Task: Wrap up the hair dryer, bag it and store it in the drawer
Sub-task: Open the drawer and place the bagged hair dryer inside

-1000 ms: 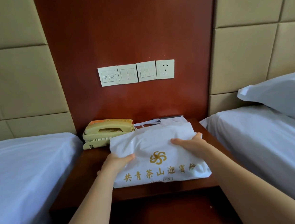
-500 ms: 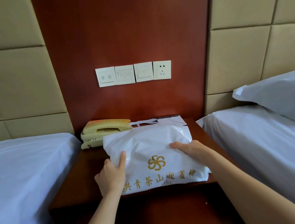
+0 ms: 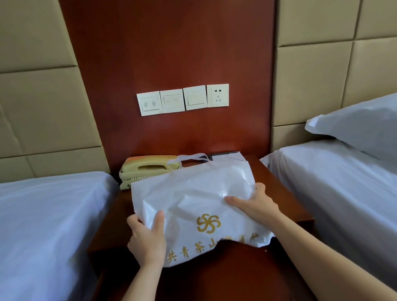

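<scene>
1. White plastic bag [image 3: 196, 198] with a gold pinwheel emblem and gold Chinese characters lies across the nightstand [image 3: 288, 190]. Its near edge hangs past the nightstand's front edge.
2. Bag surface is crumpled and bulges in the middle. Contents are hidden, so the hair dryer's position cannot be confirmed.
3. Bag handles [image 3: 193, 156] lie at the far end, touching the telephone [image 3: 146, 169].
4. Left hand [image 3: 146, 240] grips the bag's near left corner, with the thumb on top and the fingers curled underneath.
5. Right hand [image 3: 254, 205] grips the bag's right edge. The thumb presses on the top face and the fingers wrap round the side.
6. Both forearms reach in from the bottom of the view.
7. Telephone is cream-coloured, handset in its cradle, and sits at the nightstand's back left corner against the wood panel [image 3: 172, 45].
8. Three switch plates [image 3: 172, 101] and one socket [image 3: 218, 95] form a row on the wood panel above the nightstand.
9. Left bed [image 3: 40, 234] and right bed [image 3: 338, 187], both in white sheets, flank the nightstand.
10. Pillow [image 3: 369, 127] rests at the head of the right bed.
11. Padded beige wall panels [image 3: 23, 104] stand either side of the wood panel.
</scene>
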